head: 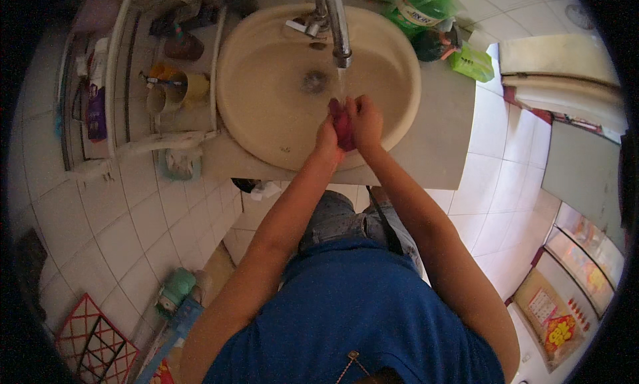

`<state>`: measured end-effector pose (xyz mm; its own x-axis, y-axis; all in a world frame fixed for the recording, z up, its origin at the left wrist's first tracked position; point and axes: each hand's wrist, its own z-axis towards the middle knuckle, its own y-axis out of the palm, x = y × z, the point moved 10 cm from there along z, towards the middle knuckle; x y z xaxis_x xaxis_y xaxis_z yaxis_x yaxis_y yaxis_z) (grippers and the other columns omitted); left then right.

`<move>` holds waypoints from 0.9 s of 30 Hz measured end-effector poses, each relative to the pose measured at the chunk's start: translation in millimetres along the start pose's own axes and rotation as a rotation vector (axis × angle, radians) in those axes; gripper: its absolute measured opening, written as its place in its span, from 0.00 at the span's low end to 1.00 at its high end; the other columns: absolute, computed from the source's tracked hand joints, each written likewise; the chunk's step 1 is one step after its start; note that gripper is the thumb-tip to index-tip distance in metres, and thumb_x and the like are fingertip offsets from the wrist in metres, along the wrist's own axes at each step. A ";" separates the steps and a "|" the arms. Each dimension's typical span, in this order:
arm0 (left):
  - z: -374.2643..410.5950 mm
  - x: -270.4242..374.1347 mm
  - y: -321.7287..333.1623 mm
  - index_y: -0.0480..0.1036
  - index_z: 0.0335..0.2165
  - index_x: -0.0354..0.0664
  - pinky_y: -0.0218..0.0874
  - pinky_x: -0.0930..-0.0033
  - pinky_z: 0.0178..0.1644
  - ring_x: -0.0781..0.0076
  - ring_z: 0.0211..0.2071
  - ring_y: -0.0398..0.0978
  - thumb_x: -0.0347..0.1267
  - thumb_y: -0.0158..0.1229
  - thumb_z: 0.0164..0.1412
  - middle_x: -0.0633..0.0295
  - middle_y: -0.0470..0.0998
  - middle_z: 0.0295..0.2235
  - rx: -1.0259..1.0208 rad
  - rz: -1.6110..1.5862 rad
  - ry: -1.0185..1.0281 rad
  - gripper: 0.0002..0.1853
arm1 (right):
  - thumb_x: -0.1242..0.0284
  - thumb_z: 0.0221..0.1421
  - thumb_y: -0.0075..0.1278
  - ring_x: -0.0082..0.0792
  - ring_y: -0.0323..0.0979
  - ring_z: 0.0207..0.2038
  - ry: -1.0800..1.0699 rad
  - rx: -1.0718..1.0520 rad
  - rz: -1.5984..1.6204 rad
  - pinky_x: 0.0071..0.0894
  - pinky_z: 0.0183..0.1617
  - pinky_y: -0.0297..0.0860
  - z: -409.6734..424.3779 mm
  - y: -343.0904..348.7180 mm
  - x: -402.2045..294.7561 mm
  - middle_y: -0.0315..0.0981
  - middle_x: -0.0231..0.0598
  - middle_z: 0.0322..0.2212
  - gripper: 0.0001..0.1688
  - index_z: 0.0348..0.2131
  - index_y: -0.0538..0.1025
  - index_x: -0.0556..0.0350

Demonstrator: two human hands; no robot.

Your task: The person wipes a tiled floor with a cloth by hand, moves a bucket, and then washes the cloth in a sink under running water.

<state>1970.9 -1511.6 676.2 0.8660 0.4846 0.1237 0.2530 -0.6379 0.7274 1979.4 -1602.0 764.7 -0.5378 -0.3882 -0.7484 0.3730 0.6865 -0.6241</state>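
Both my hands are over the near right part of a cream washbasin (259, 119), below the running chrome faucet (341, 39). Between them is a small dark pink item (343, 129); its kind is not plain. My left hand (327, 135) grips it from the left, its fingers mostly hidden. Curled against the item's right side, my right hand (367, 122) holds it too. A thin stream of water (342, 79) falls from the spout onto the item and my fingers. The drain (315, 81) lies to the left of the stream.
A green pump bottle (419, 9), a dark bottle (434, 44) and a green tissue pack (472, 62) stand right of the basin. On the left, a wall rack (164, 143) holds cups (167, 95) and a toothbrush. The grey counter (444, 134) has a front edge near my waist.
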 end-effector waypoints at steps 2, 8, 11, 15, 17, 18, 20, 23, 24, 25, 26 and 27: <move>16.7 24.0 -31.4 0.66 0.47 0.44 0.64 0.58 0.47 0.63 0.41 0.71 0.43 0.36 0.66 0.59 0.72 0.42 -0.092 -0.062 0.073 0.20 | 0.61 0.52 0.50 0.52 0.71 0.25 -0.184 -0.035 0.006 0.43 0.29 0.66 -39.8 22.7 -42.2 0.71 0.49 0.20 0.17 0.24 0.71 0.57; -2.9 19.6 -26.6 0.64 0.49 0.46 0.63 0.56 0.47 0.62 0.43 0.71 0.51 0.43 0.62 0.61 0.73 0.42 -0.166 0.065 -0.063 0.25 | 0.64 0.54 0.48 0.54 0.71 0.29 -0.086 -0.091 0.115 0.48 0.32 0.67 -21.2 31.5 -23.7 0.72 0.51 0.25 0.11 0.30 0.71 0.54; -30.5 28.6 -10.4 0.64 0.50 0.44 0.60 0.57 0.51 0.62 0.46 0.69 0.49 0.45 0.62 0.58 0.71 0.47 0.109 0.137 -0.079 0.25 | 0.65 0.57 0.45 0.54 0.72 0.31 -0.022 -0.018 0.033 0.47 0.34 0.67 -7.2 27.5 2.0 0.73 0.51 0.27 0.11 0.32 0.71 0.55; -56.6 133.6 -78.7 0.62 0.53 0.40 0.54 0.61 0.56 0.62 0.51 0.64 0.48 0.47 0.61 0.56 0.66 0.51 0.180 0.318 0.218 0.29 | 0.67 0.57 0.44 0.54 0.72 0.34 -0.074 -0.064 0.143 0.46 0.36 0.67 -28.0 72.1 -52.0 0.73 0.54 0.31 0.13 0.38 0.71 0.57; -97.2 202.0 -86.2 0.60 0.54 0.36 0.53 0.63 0.56 0.61 0.52 0.63 0.48 0.48 0.60 0.55 0.64 0.53 0.388 0.758 0.493 0.32 | 0.71 0.55 0.44 0.55 0.70 0.38 -0.243 -0.263 0.215 0.46 0.38 0.67 -52.8 115.7 -85.3 0.71 0.57 0.36 0.15 0.42 0.71 0.56; -108.8 217.4 -78.5 0.60 0.54 0.36 0.53 0.64 0.55 0.61 0.52 0.63 0.47 0.48 0.60 0.55 0.64 0.53 0.482 0.863 0.550 0.31 | 0.73 0.53 0.44 0.54 0.69 0.39 -0.333 -0.317 0.092 0.46 0.39 0.68 -68.1 147.3 -80.2 0.70 0.56 0.38 0.16 0.43 0.71 0.56; -130.9 242.2 -74.3 0.60 0.55 0.37 0.53 0.65 0.55 0.61 0.52 0.63 0.46 0.49 0.61 0.55 0.64 0.53 0.646 1.030 0.630 0.30 | 0.74 0.51 0.45 0.53 0.68 0.41 -0.419 -0.451 -0.153 0.46 0.40 0.68 -97.9 183.8 -73.5 0.68 0.55 0.40 0.18 0.44 0.71 0.54; -139.0 257.9 -86.5 0.63 0.54 0.39 0.55 0.66 0.54 0.64 0.51 0.64 0.43 0.49 0.60 0.56 0.66 0.51 0.711 1.266 0.691 0.27 | 0.73 0.48 0.47 0.50 0.68 0.42 -0.433 -0.576 -0.459 0.46 0.41 0.68 -118.1 170.3 -63.4 0.67 0.51 0.41 0.20 0.44 0.73 0.49; -140.4 264.0 -111.9 0.64 0.53 0.40 0.56 0.66 0.52 0.65 0.50 0.65 0.42 0.49 0.60 0.57 0.68 0.50 0.697 1.360 0.743 0.26 | 0.72 0.47 0.48 0.50 0.68 0.42 -0.484 -0.578 -0.481 0.47 0.42 0.68 -121.8 155.0 -59.1 0.67 0.49 0.41 0.20 0.43 0.73 0.47; -131.0 255.9 -117.9 0.65 0.52 0.40 0.57 0.67 0.51 0.66 0.49 0.66 0.41 0.50 0.60 0.57 0.69 0.49 0.651 1.324 0.711 0.25 | 0.71 0.46 0.49 0.49 0.68 0.42 -0.503 -0.566 -0.517 0.47 0.42 0.68 -117.3 135.7 -41.5 0.67 0.48 0.41 0.20 0.42 0.74 0.44; -124.2 248.8 -121.2 0.67 0.51 0.41 0.58 0.68 0.49 0.68 0.47 0.67 0.40 0.50 0.60 0.58 0.70 0.47 0.610 1.290 0.680 0.24 | 0.70 0.45 0.50 0.49 0.68 0.42 -0.545 -0.523 -0.555 0.47 0.42 0.68 -106.5 108.6 -18.5 0.67 0.46 0.42 0.19 0.41 0.75 0.43; -108.2 216.9 -106.9 0.67 0.51 0.41 0.59 0.70 0.47 0.69 0.46 0.68 0.39 0.50 0.60 0.59 0.71 0.46 0.542 1.130 0.563 0.23 | 0.68 0.44 0.50 0.49 0.68 0.42 -0.556 -0.465 -0.607 0.47 0.42 0.68 -91.9 74.9 14.1 0.67 0.43 0.42 0.18 0.40 0.76 0.42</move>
<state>2085.0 -1273.5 698.4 0.4544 -0.3575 0.8159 -0.2184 -0.9327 -0.2871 1930.2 -1499.5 728.0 -0.0591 -0.9148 -0.3996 -0.2555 0.4008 -0.8798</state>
